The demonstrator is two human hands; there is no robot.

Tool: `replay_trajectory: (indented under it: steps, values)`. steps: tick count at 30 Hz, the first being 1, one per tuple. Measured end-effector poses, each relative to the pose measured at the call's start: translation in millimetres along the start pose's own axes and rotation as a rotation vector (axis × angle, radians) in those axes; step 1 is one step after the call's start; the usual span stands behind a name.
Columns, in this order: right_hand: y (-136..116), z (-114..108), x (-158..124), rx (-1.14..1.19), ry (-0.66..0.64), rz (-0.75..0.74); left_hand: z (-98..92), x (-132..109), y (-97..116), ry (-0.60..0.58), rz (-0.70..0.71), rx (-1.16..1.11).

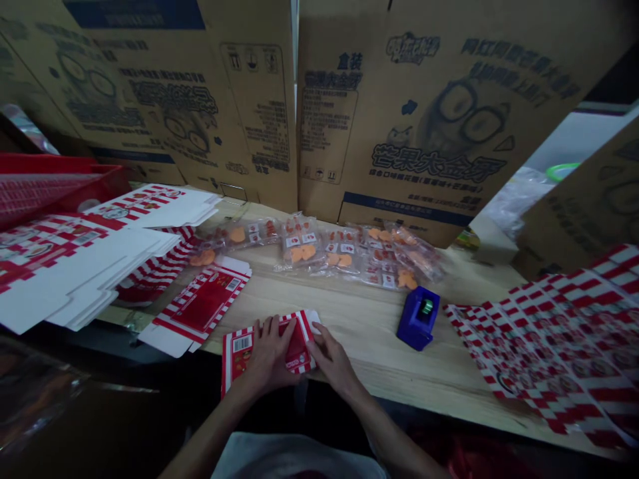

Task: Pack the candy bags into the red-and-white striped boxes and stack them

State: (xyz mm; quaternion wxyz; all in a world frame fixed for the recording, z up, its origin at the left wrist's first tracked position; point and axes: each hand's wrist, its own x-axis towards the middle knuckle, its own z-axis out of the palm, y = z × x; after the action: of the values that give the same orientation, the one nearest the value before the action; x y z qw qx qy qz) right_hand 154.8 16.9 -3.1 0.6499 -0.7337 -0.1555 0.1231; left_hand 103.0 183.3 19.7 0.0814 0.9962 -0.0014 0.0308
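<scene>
A red-and-white striped carton with a barcode lies at the table's front edge, its left part reaching past the edge. My left hand grips it across the middle, fingers over the top face. At the carton's right end, my right hand has its thumb and fingers closed on the end flap. Just left lies a flattened carton with its white flaps showing. A blue tape dispenser stands to the right. Behind are several clear packets with orange pieces inside.
Stacked flat white and red cartons cover the left side, beside a red bin. Large cardboard boxes wall off the back. On the right, a pile of striped red-and-white cartons overlaps the wooden table.
</scene>
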Motion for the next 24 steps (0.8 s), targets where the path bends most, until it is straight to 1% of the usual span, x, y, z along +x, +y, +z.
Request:
replay_trajectory:
  steps: [1, 4, 5, 6, 8, 11, 13, 16, 20, 24]
  values:
    - [-1, 1, -4, 0.000, 0.060, -0.017, -2.5, 0, 1, 0.034, -0.030, -0.002]
    - [-4, -1, -17, 0.012, 0.342, -0.055, -13.2, 2, 9, 0.180, -0.165, -0.022]
    - [-4, -2, -21, 0.065, 0.382, -0.047, -16.8, 2, 14, 0.226, -0.197, -0.039]
    - [-5, -2, -24, 0.132, 0.383, -0.025, -19.7, 1, 20, 0.263, -0.213, -0.061]
    - [-5, -1, -27, 0.234, 0.378, 0.024, -22.3, -2, 29, 0.301, -0.206, -0.136]
    - [-5, -9, -25, 0.273, 0.432, 0.056, -16.6, -9, 32, 0.294, -0.176, -0.373]
    - [-5, -20, -23, 0.341, 0.398, 0.086, -8.7, -12, 26, 0.254, -0.176, -0.604]
    - [-5, -34, -25, 0.407, 0.312, 0.145, 1.6, -15, 17, 0.142, -0.145, -0.945]
    - [3, -42, -35, 0.233, 0.331, 0.129, 4.6, -19, 13, 0.009, -0.053, -1.275]
    - [12, -42, -45, 0.142, 0.274, 0.150, 1.8, -25, 9, -0.216, -0.060, -1.607]
